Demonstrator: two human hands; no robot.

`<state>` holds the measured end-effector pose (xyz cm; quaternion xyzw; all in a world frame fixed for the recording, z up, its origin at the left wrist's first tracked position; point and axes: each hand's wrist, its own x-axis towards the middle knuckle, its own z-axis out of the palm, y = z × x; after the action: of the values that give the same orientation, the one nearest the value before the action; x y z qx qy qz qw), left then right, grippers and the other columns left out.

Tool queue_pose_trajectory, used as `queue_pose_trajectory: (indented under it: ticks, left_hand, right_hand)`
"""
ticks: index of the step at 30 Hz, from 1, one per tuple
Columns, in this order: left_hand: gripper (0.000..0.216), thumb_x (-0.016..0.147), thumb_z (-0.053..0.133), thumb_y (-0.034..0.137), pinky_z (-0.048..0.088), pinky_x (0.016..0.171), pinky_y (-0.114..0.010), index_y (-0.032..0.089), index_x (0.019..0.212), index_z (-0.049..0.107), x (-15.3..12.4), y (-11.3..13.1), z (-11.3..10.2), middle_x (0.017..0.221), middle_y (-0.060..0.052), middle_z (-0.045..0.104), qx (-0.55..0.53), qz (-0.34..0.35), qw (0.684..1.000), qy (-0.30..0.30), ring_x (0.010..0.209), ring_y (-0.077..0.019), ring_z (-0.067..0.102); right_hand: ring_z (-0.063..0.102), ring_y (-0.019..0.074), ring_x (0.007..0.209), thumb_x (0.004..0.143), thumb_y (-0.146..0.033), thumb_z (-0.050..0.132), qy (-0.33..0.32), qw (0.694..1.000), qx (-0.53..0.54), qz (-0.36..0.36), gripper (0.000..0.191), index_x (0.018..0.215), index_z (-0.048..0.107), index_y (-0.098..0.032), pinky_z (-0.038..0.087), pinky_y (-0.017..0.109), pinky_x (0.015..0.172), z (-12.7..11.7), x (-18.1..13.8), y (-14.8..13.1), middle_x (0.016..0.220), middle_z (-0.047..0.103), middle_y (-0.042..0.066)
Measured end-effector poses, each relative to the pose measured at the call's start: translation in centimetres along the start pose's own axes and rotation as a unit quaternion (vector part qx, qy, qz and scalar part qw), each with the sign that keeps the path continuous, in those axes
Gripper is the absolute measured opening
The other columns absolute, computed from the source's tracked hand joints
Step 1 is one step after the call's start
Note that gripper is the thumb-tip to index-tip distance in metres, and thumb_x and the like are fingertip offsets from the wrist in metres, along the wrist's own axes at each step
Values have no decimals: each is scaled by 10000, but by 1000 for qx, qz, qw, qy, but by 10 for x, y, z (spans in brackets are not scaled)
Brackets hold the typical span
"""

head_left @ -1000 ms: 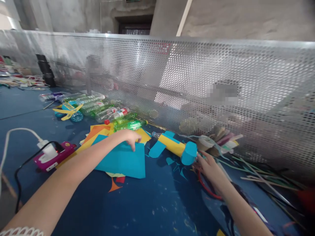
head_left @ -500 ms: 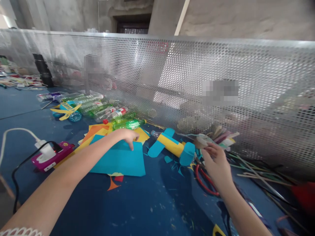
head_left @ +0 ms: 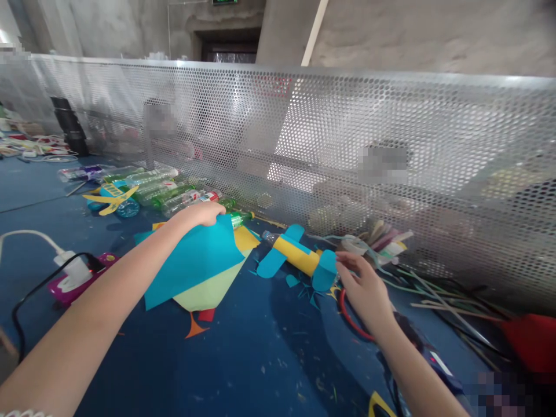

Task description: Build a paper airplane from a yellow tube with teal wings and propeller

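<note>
A sheet of blue paper (head_left: pixel 195 260) is pinched at its far edge by my left hand (head_left: pixel 207 213), and that edge is raised off the pile. Pale green paper (head_left: pixel 212 286) and yellow paper (head_left: pixel 245 238) show beneath it. Right of the pile lies a toy plane (head_left: pixel 299 255) made from a plastic bottle wrapped in yellow paper, with blue paper wings and tail. My right hand (head_left: pixel 364 289) is beside the plane's tail end, thumb and fingers apart and holding nothing I can see. Whether the fingertips touch the tail I cannot tell. Red-handled scissors (head_left: pixel 350 321) lie partly under this hand.
Several plastic bottles (head_left: pixel 174 191) lie at the perforated metal screen (head_left: pixel 330 127), with another paper-winged bottle toy (head_left: pixel 113 198) in front. A purple power strip (head_left: pixel 65 286) with cords sits left. Thin sticks (head_left: pixel 452 310) and wires lie right. Paper scraps (head_left: pixel 195 327) dot the blue table.
My left hand has gripped the blue sheet and moved left, lifting and turning it and uncovering the pale green paper. My right hand has come closer to the plane's tail.
</note>
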<state>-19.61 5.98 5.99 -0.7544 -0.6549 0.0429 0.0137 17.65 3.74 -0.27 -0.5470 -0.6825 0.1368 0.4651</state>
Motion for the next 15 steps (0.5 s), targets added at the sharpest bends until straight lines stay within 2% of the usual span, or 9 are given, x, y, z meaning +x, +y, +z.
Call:
queue_pose_trajectory:
  ticks: [3, 7, 12, 15]
  left_hand:
    - [388, 778, 427, 16, 423, 733, -315, 162, 1097, 594, -4, 1, 1, 1026, -138, 634, 31, -68, 995, 70, 950, -270, 582]
    - [434, 826, 356, 15, 412, 778, -371, 151, 1205, 519, -9, 10, 3, 997, -163, 606, 54, -128, 978, 157, 1007, -312, 525]
    - [616, 843, 305, 5, 407, 777, -362, 268, 1401, 305, -4, 13, 11, 1069, -154, 538, 60, -146, 964, 212, 980, -287, 516]
    - [651, 858, 292, 14, 395, 795, -362, 332, 1424, 244, 3, 5, 14, 1108, -150, 501, 52, -166, 960, 221, 993, -285, 507]
  right_hand:
    - [641, 227, 827, 729, -387, 515, -10, 1000, 7, -10, 273, 904, 607, -199, 529, 352, 740, 2, -2, -2, 890, 675, 89]
    - [647, 216, 791, 754, -378, 516, -16, 1000, 7, -23, 256, 916, 612, -204, 530, 332, 705, 2, -3, -4, 893, 682, 83]
    - [647, 222, 813, 772, -372, 516, -9, 1000, 0, -24, 257, 943, 609, -204, 516, 355, 750, -3, 0, 0, 897, 680, 82]
    - [641, 228, 839, 770, -375, 515, -2, 1000, 3, -17, 266, 949, 603, -200, 502, 372, 786, -6, 3, 5, 914, 674, 86]
